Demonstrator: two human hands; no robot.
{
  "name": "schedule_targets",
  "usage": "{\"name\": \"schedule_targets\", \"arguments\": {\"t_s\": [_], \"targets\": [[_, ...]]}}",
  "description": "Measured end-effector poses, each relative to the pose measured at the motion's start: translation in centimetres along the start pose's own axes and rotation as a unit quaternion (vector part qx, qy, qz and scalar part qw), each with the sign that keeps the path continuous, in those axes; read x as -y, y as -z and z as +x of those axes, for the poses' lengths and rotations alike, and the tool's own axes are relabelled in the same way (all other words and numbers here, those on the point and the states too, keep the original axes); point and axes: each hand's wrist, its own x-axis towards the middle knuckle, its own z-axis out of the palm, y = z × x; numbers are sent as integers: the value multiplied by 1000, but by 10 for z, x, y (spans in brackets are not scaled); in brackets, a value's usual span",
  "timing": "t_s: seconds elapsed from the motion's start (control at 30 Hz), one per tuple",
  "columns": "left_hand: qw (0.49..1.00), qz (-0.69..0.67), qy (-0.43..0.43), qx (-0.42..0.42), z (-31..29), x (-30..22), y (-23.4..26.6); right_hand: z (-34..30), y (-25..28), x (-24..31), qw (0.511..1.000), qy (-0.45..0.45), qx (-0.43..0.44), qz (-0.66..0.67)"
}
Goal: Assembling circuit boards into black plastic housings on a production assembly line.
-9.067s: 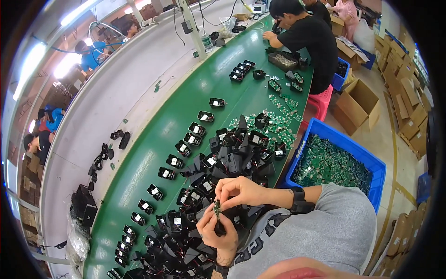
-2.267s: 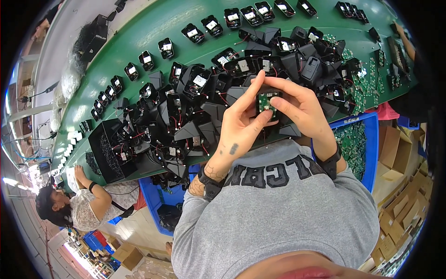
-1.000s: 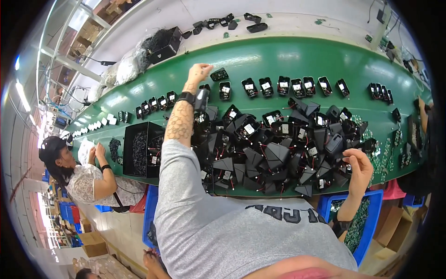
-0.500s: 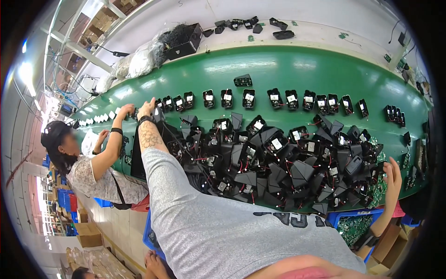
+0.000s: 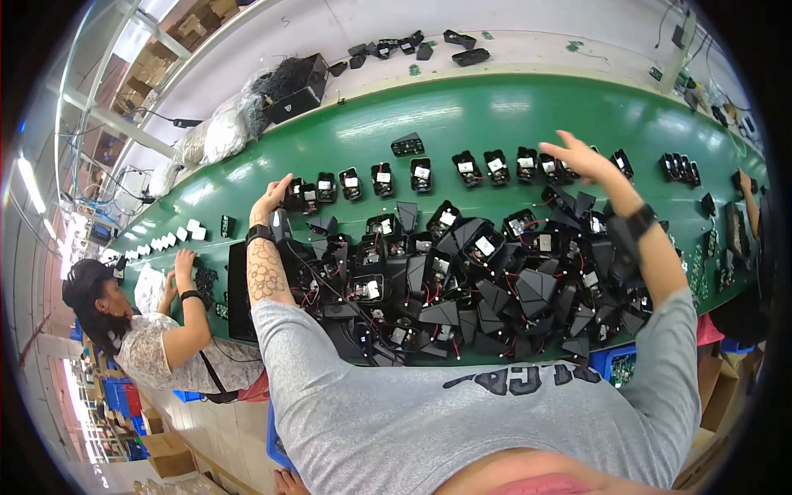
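Note:
My left hand (image 5: 271, 200) is at the left end of a row of black plastic housings, its stretched fingers against the end housing (image 5: 294, 195). My right hand (image 5: 577, 157) reaches over the right part of the row with fingers spread, hiding some housings beneath it. Each housing in the row, such as the middle one (image 5: 421, 175), is an open shell with a white part inside. Between my arms lies a large heap of black housings (image 5: 536, 293) with red wires. A lone black shell (image 5: 407, 146) lies behind the row.
A co-worker (image 5: 165, 330) stands at the left, near white pieces (image 5: 165, 241) and a small black part (image 5: 227, 225). Another person's hand (image 5: 748, 183) shows at the far right, beyond a group of housings (image 5: 680, 169). A black bin (image 5: 301, 91) stands on the back ledge.
My right hand has moved from the heap's right edge up over the row. My left hand stays at the row's left end. The co-worker's hand has drawn back from beside it.

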Motion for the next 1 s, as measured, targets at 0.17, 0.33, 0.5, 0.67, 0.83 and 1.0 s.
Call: {"name": "schedule_targets", "arguments": {"t_s": [0.17,0.33,0.5,0.67,0.83,1.0], "targets": [[993,88,-69,35,-72,-101,-40,35,-66,31,984,37,-65,-161],[992,61,-5,114,-115,-177,-91,16,-90,58,992,77,-48,-93],[977,135,-12,165,-124,-217,-128,17,-101,83,990,106,-36,-82],[954,206,-22,218,-140,-242,-149,6,-122,108,990,133,-16,-35],[943,219,-46,245,-143,-245,-162,6,-139,116,991,130,-21,-21],[954,171,-85,233,-140,-237,-159,20,-135,117,988,151,-11,7]]}}
